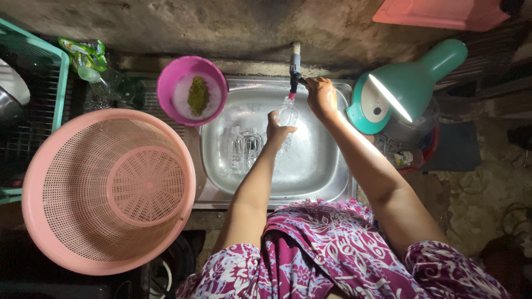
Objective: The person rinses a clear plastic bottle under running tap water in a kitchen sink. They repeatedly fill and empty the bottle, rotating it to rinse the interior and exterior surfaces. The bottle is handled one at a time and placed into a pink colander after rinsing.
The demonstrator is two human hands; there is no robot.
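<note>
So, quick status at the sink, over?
Left hand holds a clear glass under the tap. Right hand on the tap handle. More glasses lie in the sink. Nothing in the way.

Steel sink (pixel 327 182) holds clear glasses (pixel 244 147); pink bowl (pixel 192 90) on rim; pink basket (pixel 108 191) alongside.

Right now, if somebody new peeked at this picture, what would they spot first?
Probably the big pink basket, round and full of little holes, filling the left side beside the steel sink. Next, in the middle, the left hand holds a clear glass under the tap while the right hand rests on the tap. A glowing teal lamp shines at the right.
</note>
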